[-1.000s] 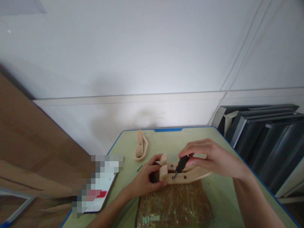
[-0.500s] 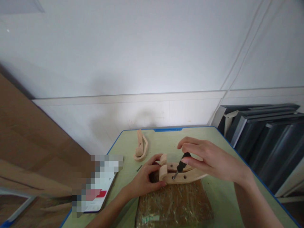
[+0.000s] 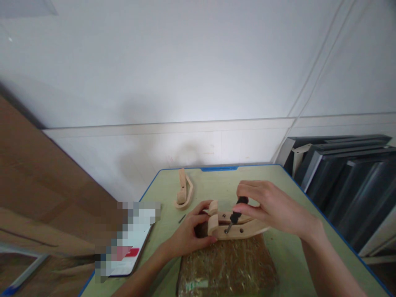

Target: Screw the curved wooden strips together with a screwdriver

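Observation:
A pale wooden piece (image 3: 247, 229) with two long arms, curved ends and several holes lies across a brown board (image 3: 229, 268) that looks wrapped in clear film. My left hand (image 3: 193, 229) is closed around its curved left end, thumb on the near side and fingers on the far side. In my right hand (image 3: 264, 204) is a small screwdriver (image 3: 236, 212) with a black handle, gripped between thumb and fingers. It leans to the right, and its metal tip sits at a hole in the near arm.
Another looped wooden piece (image 3: 185, 189) lies farther back on the pale green table (image 3: 213, 181). A small dark rod (image 3: 182, 219) rests beside my left hand. At the left edge is a partly blurred phone-like device (image 3: 133, 243). Dark panels (image 3: 349, 177) lean at the right.
The fingers of my right hand have closed in around the screwdriver handle from a looser, raised position. My left hand and the wooden piece stay almost in place.

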Motion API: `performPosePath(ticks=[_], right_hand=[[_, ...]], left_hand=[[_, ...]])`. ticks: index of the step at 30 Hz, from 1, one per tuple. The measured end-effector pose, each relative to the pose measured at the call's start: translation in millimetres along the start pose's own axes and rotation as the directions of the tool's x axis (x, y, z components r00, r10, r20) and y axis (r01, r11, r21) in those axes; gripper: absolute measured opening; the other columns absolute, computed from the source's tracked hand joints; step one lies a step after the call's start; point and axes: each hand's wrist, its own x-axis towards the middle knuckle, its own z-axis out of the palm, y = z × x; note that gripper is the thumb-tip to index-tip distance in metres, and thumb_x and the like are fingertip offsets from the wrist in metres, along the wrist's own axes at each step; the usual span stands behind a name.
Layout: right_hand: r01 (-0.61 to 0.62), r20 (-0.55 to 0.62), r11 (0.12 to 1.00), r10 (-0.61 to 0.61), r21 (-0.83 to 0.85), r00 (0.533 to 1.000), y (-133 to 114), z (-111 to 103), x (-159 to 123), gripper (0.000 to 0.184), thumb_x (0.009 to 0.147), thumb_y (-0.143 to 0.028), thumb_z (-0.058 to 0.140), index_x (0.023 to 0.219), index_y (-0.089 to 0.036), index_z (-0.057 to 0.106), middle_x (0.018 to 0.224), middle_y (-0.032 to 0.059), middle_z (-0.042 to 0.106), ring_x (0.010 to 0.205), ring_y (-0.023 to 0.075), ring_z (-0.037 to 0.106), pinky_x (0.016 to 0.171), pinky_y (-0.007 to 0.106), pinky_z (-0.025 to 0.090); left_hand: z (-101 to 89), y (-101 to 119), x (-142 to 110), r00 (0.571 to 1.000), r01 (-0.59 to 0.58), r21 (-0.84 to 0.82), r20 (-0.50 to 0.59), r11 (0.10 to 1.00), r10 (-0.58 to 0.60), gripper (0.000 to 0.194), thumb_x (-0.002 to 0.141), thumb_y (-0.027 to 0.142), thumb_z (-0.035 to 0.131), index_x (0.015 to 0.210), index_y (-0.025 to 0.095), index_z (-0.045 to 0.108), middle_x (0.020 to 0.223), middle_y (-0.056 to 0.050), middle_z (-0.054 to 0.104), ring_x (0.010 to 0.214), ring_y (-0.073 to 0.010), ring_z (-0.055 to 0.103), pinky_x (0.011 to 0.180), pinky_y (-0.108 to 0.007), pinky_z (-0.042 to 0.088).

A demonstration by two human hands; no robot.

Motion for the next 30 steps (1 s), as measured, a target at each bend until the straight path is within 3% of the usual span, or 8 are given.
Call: performPosePath(ticks=[6,12,20,30], right_hand=[[0.042,-0.009,0.989,-0.041,0.141,0.999,-4,-2,0,0.018,0.084,-0.033,0.044,0.081,-0.017,0.051,0.078,-0.0004,0.052,0.064,0.0081,0.045,0.058,0.021,0.033],[0.168,0.037,0.915,-0.195,0.367,0.98,-4,-8,-3,0.018,0.086,-0.019,0.044,0.101,-0.02,0.053,0.092,0.0001,0.056,0.085,0.0072,0.051,0.073,0.019,0.038],[0.218,0.039,0.893,-0.253,0.395,0.967,1,-15,-9,0.035,0.086,-0.012,0.038,0.119,-0.022,0.047,0.11,0.0023,0.055,0.102,0.0086,0.049,0.087,0.023,0.038],[0.236,0.029,0.89,-0.268,0.389,0.963,4,-12,-8,0.027,0.086,-0.016,0.044,0.11,-0.018,0.054,0.102,0.0014,0.061,0.095,0.0074,0.053,0.083,0.019,0.04]], left_hand=[[0.0,0,0,1.0,-0.012,-0.016,-0.001,1.0,0.012,0.033,0.067,0.028,0.064,0.099,0.02,0.062,0.125,-0.006,0.039,0.113,-0.024,0.041,0.097,-0.033,0.033],[0.5,0,-1,1.0,0.002,0.002,-0.002,1.0,-0.002,0.03,0.067,0.028,0.065,0.095,0.018,0.063,0.127,-0.007,0.037,0.111,-0.0235,0.042,0.096,-0.032,0.034],[-0.7,3,1,1.0,-0.012,-0.017,0.006,1.0,0.012,0.028,0.068,0.028,0.063,0.095,0.018,0.062,0.125,-0.006,0.039,0.11,-0.023,0.043,0.096,-0.031,0.034],[-1.0,2,0,1.0,-0.014,-0.003,0.013,1.0,0.015,0.03,0.069,0.028,0.063,0.098,0.018,0.062,0.125,-0.006,0.038,0.11,-0.0217,0.043,0.095,-0.029,0.034]])
